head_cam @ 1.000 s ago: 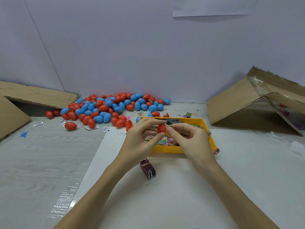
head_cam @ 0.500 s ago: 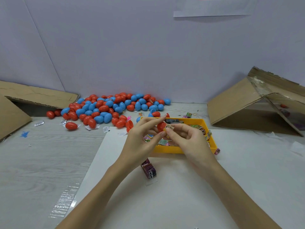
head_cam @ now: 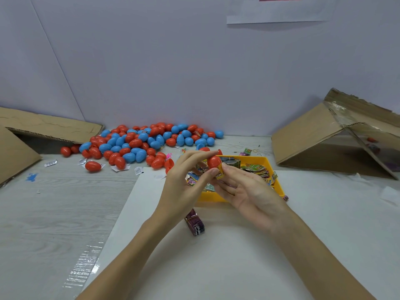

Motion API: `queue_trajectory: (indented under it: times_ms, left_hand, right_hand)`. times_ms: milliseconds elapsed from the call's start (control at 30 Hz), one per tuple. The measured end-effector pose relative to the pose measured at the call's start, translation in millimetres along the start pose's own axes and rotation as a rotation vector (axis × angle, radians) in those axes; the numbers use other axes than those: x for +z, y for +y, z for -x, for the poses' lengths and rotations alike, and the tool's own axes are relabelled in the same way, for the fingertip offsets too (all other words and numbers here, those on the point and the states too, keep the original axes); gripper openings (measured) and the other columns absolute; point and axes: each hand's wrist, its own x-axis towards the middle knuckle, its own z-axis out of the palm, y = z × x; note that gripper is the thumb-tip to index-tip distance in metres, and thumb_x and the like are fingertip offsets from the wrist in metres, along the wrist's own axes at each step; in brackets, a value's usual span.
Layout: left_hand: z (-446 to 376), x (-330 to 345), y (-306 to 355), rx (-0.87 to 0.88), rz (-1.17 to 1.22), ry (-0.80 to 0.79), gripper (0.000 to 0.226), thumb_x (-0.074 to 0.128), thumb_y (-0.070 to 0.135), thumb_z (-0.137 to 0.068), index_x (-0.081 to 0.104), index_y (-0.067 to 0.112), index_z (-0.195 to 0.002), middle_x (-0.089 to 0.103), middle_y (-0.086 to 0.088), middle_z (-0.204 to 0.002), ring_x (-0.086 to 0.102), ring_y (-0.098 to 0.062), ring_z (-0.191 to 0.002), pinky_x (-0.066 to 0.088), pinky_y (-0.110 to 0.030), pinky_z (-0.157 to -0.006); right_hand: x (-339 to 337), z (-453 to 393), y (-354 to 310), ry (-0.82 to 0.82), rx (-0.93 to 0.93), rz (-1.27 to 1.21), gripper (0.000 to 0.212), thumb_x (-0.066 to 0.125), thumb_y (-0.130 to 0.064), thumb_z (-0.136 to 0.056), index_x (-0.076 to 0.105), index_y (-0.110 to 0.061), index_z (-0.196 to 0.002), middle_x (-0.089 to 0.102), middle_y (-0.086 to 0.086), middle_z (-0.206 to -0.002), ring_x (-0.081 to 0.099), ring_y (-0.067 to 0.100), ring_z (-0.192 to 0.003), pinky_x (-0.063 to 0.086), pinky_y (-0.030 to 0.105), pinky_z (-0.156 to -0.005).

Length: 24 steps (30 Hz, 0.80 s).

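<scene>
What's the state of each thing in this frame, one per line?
Red egg half: pinched by left hand.
Yellow packet: pinched by right hand against the egg half.
Tray: holds packets.
Egg pile: mostly closed.
Cardboard box: tipped over, open.

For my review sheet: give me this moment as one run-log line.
left hand pinches red egg | right hand pinches yellow packet at its lower end | both over yellow tray | egg pile behind
</scene>
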Motion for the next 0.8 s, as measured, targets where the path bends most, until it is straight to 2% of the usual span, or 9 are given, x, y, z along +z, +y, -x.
queue_trajectory:
  times_ms: [300, 433, 567, 700, 800]
  left_hand:
    - [-1, -1, 0, 0.001, 0.008, 0.045, 0.031, 0.069, 0.025, -0.094, 0.072, 0.022, -0.125, 0.065, 0.003, -0.118, 0.062, -0.023, -0.112, 0.052, -0.030, -0.089]
    - [-2, -3, 1, -0.013, 0.018, 0.045, 0.031, 0.069, 0.026, -0.093, 0.074, 0.020, -0.122, 0.065, 0.002, -0.117, 0.061, -0.022, -0.113, 0.050, -0.026, -0.091]
    - [-3, -5, 1, -0.035, 0.041, 0.038, 0.027, 0.067, 0.026, -0.094, 0.075, 0.021, -0.119, 0.067, 0.005, -0.118, 0.060, -0.019, -0.118, 0.048, -0.022, -0.093]
    - [-2, -4, 2, -0.077, 0.064, -0.067, 0.032, 0.063, 0.028, -0.099, 0.068, 0.027, -0.130, 0.067, 0.011, -0.128, 0.058, -0.017, -0.126, 0.046, -0.019, -0.097]
    - [0, -3, 3, -0.093, 0.076, -0.083, 0.030, 0.062, 0.026, -0.100, 0.068, 0.027, -0.130, 0.069, 0.014, -0.128, 0.060, -0.015, -0.124, 0.046, -0.018, -0.097]
  right_hand:
    - [7, 1, 3, -0.056, 0.105, -0.131, 0.027, 0.077, -0.025, -0.084, 0.081, -0.010, -0.106, 0.071, 0.017, -0.123, 0.071, 0.029, -0.113, 0.061, 0.029, -0.082]
    - [8, 1, 7, -0.076, 0.153, -0.201, 0.021, 0.074, -0.023, -0.087, 0.081, -0.011, -0.102, 0.072, 0.017, -0.122, 0.071, 0.028, -0.114, 0.061, 0.029, -0.079]
    - [7, 0, 9, -0.072, 0.211, -0.274, 0.029, 0.075, -0.021, -0.089, 0.077, -0.004, -0.112, 0.072, 0.018, -0.121, 0.071, 0.030, -0.113, 0.061, 0.032, -0.075]
    - [6, -2, 10, -0.061, 0.229, -0.291, 0.045, 0.075, -0.025, -0.089, 0.069, -0.003, -0.128, 0.074, 0.015, -0.115, 0.074, 0.029, -0.101, 0.061, 0.034, -0.076]
    - [6, -1, 9, -0.050, 0.218, -0.280, 0.037, 0.075, -0.026, -0.087, 0.074, -0.006, -0.119, 0.074, 0.014, -0.116, 0.074, 0.028, -0.103, 0.061, 0.033, -0.076]
